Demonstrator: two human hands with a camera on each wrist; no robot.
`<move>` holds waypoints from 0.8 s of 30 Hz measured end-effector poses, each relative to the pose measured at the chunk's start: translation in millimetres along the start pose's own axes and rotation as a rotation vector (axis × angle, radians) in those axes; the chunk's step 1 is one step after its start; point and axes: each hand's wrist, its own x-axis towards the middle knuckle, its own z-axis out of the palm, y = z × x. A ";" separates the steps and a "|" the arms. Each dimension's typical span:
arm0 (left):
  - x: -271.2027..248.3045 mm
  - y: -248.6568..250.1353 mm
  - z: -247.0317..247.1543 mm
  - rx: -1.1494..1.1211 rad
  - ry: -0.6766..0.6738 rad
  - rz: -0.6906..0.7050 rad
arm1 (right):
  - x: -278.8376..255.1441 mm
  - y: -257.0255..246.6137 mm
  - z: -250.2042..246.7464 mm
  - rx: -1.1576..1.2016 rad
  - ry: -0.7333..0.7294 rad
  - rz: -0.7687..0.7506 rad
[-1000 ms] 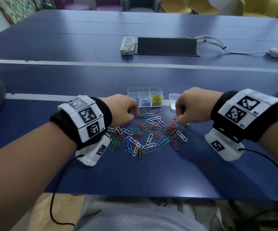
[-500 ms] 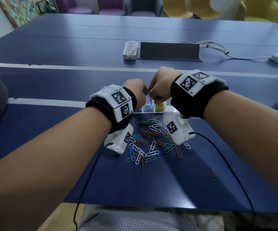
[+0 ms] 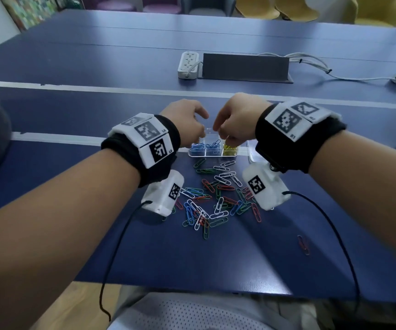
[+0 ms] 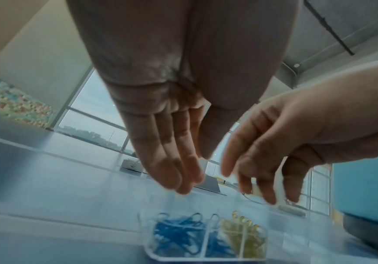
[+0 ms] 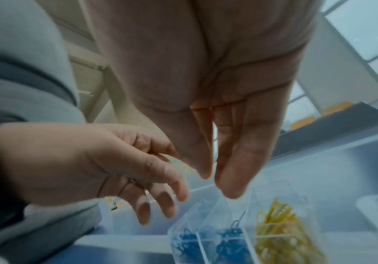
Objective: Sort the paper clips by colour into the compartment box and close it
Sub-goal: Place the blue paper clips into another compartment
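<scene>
While both hands hover over the clear compartment box (image 3: 212,155), neither holds anything: the left hand (image 3: 185,122) hangs with its fingers (image 4: 172,171) straight and spread slightly, and the right hand (image 3: 236,117) has its thumb and fingers (image 5: 235,169) extended with a narrow gap between them, nothing pinched there. The box sits on the blue table (image 3: 97,67) just beyond the loose pile; its near row shows blue clips (image 3: 204,146) in the left and middle compartments and yellow clips (image 3: 229,148) in the right one. The unsorted paper clips (image 3: 216,196), red, green, blue and white, lie scattered just in front of the box, between the two wrists, and one red clip (image 3: 303,244) lies well apart to the right. A clear lid (image 3: 251,153) rests just right of the box. The wristbands carry black-and-white square markers; small labels read "L4" and "L5" on the left band (image 3: 149,136), while the right band's (image 3: 292,120) lettering is too blurred to read. A white power strip (image 3: 188,65) lies farther back.
</scene>
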 end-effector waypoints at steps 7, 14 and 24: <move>-34.2 -9.8 -12.1 0.517 -0.200 0.194 | -47.8 11.8 15.5 -0.406 -0.270 -0.409; -48.5 -15.3 2.6 0.669 -0.388 0.202 | -69.2 17.3 31.6 -0.604 -0.378 -0.473; -55.0 -14.3 3.8 0.730 -0.371 0.226 | -73.0 14.2 37.3 -0.571 -0.254 -0.485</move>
